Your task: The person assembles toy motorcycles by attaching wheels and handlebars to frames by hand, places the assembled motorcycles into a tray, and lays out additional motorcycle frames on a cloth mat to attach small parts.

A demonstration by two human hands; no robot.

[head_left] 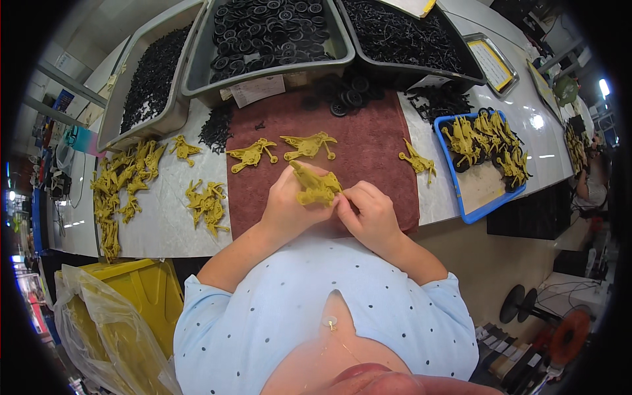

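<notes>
Your left hand [284, 209] and right hand [370, 214] both close around one yellow plastic toy frame [317, 186], holding it just above the brown cloth [368, 141] at the near edge of the table [164, 224]. Two more yellow frames [280, 149] lie on the cloth beyond your hands. At the back, the left grey bin [148, 79] holds small black parts, the middle grey bin [263, 39] is full of black wheels, and the dark bin [408, 39] carries thin black pieces. To your right, the blue tray [484, 204] holds yellow frames fitted with wheels at its far end. Loose yellow frames are heaped on the table to your left [122, 187].
</notes>
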